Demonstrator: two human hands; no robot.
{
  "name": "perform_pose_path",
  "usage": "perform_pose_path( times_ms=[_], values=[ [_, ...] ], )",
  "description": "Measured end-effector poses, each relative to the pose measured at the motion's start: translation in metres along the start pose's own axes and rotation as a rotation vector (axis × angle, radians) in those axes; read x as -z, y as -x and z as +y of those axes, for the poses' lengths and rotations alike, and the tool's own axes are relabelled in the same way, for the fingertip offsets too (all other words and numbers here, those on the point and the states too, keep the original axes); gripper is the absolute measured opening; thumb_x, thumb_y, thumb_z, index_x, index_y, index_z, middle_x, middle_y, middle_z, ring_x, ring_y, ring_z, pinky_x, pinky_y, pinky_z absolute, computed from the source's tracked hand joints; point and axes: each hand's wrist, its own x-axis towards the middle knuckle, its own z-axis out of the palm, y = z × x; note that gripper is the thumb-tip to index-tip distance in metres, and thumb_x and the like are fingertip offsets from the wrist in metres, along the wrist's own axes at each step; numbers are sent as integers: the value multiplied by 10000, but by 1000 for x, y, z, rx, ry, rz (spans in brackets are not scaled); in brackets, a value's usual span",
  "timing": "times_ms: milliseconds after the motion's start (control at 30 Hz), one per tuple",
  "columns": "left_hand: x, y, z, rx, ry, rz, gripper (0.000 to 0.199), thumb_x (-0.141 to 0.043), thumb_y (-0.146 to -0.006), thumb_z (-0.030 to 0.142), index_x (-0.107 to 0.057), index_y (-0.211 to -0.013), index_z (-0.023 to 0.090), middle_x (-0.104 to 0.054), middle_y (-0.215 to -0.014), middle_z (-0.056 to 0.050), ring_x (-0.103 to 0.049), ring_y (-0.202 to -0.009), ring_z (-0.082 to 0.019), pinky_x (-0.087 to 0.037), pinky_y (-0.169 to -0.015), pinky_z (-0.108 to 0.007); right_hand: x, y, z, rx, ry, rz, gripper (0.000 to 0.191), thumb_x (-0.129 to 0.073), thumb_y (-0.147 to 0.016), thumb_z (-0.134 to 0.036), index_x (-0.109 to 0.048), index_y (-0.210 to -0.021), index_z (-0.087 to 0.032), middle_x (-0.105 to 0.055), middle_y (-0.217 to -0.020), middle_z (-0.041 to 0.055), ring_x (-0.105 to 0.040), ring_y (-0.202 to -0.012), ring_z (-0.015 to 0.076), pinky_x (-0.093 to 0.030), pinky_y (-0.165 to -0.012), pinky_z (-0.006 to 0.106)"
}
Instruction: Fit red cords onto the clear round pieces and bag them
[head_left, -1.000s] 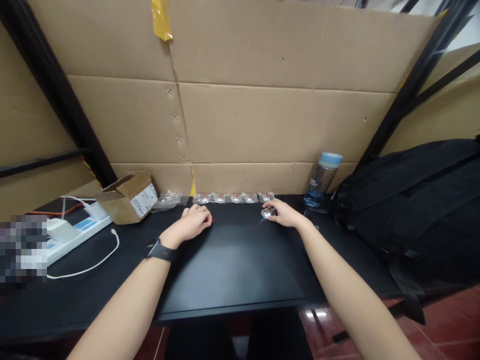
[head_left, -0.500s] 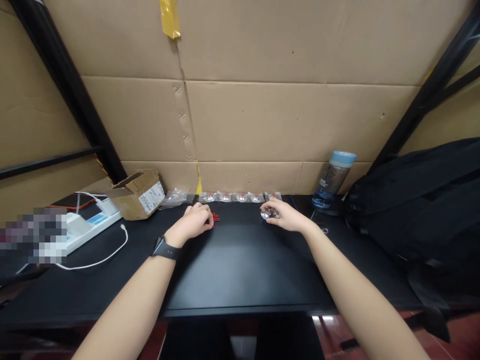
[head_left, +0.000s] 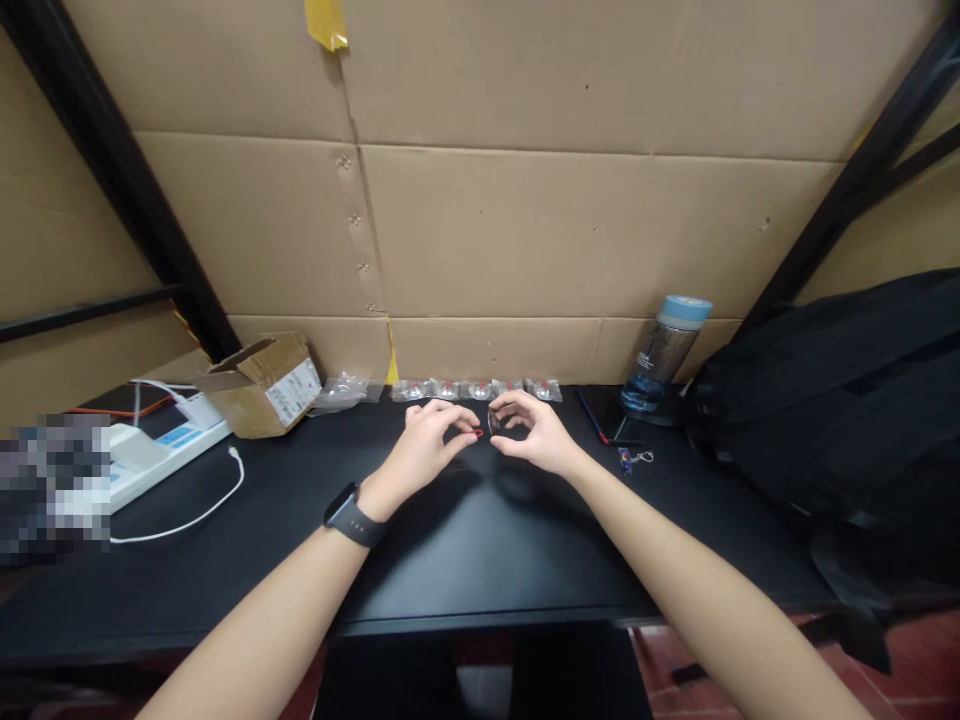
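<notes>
My left hand (head_left: pixel 435 440), with a dark watch at the wrist, pinches a small red cord (head_left: pixel 474 432) between thumb and fingers. Just right of it, my right hand (head_left: pixel 534 432) grips a round, shiny disc (head_left: pixel 493 422) by its edge, the disc tilted nearly upright. The two hands are held close together over the black table, fingertips a small gap apart. Behind them, several clear packets (head_left: pixel 480 390) with shiny round pieces and red bits lie in a row along the cardboard wall.
On the left are an open cardboard box (head_left: pixel 262 388), an unfilled-looking clear bag (head_left: pixel 346 393), a power strip (head_left: pixel 169 455) and a white cable (head_left: pixel 217 508). On the right are a bottle (head_left: pixel 664 355), a phone (head_left: pixel 611 415), a keychain (head_left: pixel 634 459) and a black backpack (head_left: pixel 840 400).
My left hand has moved right and lifted the red cord off the table. My right hand has moved left with the disc, which has turned more upright. The view has shifted slightly.
</notes>
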Motion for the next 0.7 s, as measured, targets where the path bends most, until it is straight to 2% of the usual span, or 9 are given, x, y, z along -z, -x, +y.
perform_pose_path(
  times_ms=[67, 200, 400, 500, 700],
  values=[
    [-4, -1, 2, 27, -2, 30, 157, -640, -948, 350, -716, -1069, 285, -767, -992, -15, -598, -1077, -240, -353, -956, -414, -5, 1, -2, -10, -81, 20, 463, -818, -717, -268, -622, -1135, -234, -681, -1156, 73, -689, -1011, 214, -558, -830, 338],
    [-6, 0, 1, 32, -33, 77, 114, -620, -966, 318, -729, -957, 285, -748, -1023, 6, -599, -1072, -223, -337, -945, -409, -10, 1, -8, -10, -122, 29, 472, -837, -708, -265, -622, -1127, -239, -685, -1149, 71, -702, -1026, 224, -558, -822, 334],
    [-9, 4, 6, -9, -68, 185, 118, -613, -967, 319, -720, -947, 274, -634, -1192, -48, -520, -1204, -249, -333, -957, -420, -20, 4, -14, -7, -134, 72, 476, -853, -710, -295, -618, -1120, -232, -693, -1132, 75, -705, -1039, 232, -569, -820, 331],
    [-12, 6, 9, 1, -65, 228, 107, -619, -956, 307, -717, -945, 264, -593, -1212, -61, -491, -1221, -264, -344, -968, -432, -24, 5, -16, 4, -120, 81, 453, -850, -721, -309, -624, -1105, -225, -702, -1105, 72, -705, -1023, 227, -574, -825, 333],
    [-12, 6, 10, 4, -81, 243, 105, -618, -947, 296, -717, -934, 263, -592, -1184, -65, -492, -1194, -276, -362, -944, -438, -27, 7, -17, 36, -86, 87, 411, -855, -719, -324, -639, -1053, -221, -693, -1066, 62, -704, -986, 220, -583, -798, 327]
  ],
)
